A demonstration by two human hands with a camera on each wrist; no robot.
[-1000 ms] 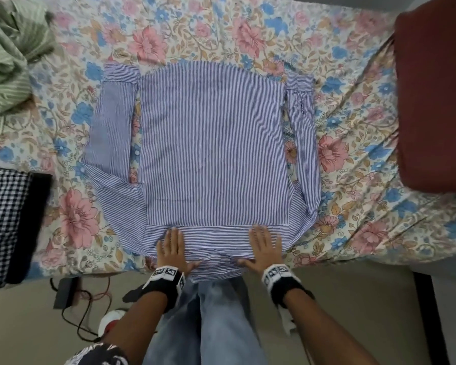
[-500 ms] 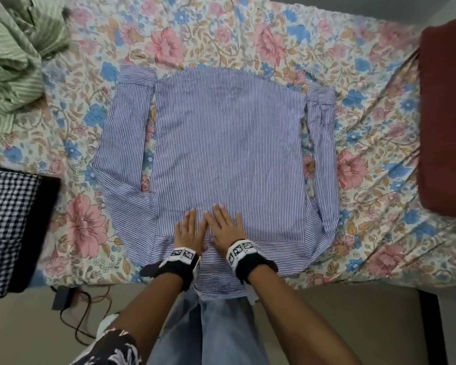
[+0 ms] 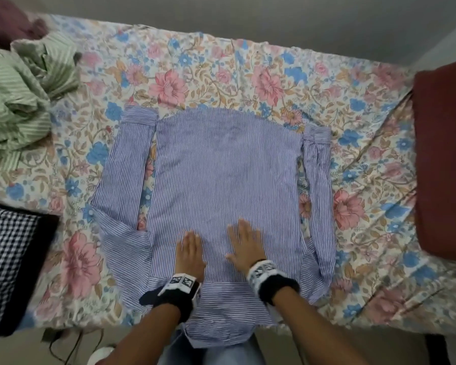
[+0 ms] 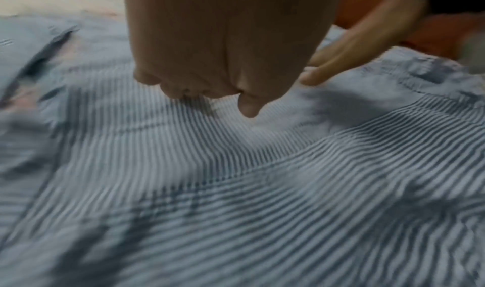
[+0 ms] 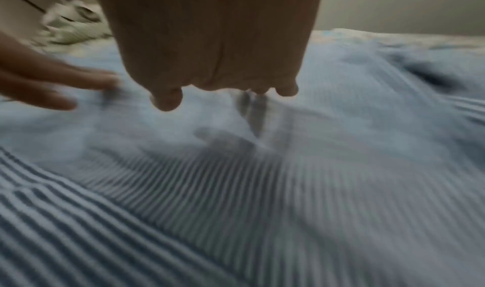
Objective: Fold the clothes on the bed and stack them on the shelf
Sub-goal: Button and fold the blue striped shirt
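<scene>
I see the bed (image 3: 221, 75) filling most of the head view, covered in a floral sheet with pink and blue blooms. Laid flat across its middle is the blue-and-white striped shirt (image 3: 227, 175), back side up, both sleeves folded in alongside the body and the collar end hanging over the near edge of the bed. At the right edge lies a dark red cloth (image 3: 445, 167), bulky and partly cut off by the frame. At the left, a crumpled green striped garment (image 3: 19, 101) lies heaped on the sheet, and nearer me a black-and-white checked fabric (image 3: 5, 259) sits at the bed's left edge. My right hand (image 3: 245, 246) lies flat on the lower part of the shirt, fingers straight and slightly spread, gripping nothing. My left hand (image 3: 190, 252) rests just beside it, palm down, fingers together and straight, also pressing on the striped cloth. The two hands are near each other but apart. The wrist views are blurred; each shows the striped fabric close below a palm with extended fingers, and the opposite hand at the side.
</scene>
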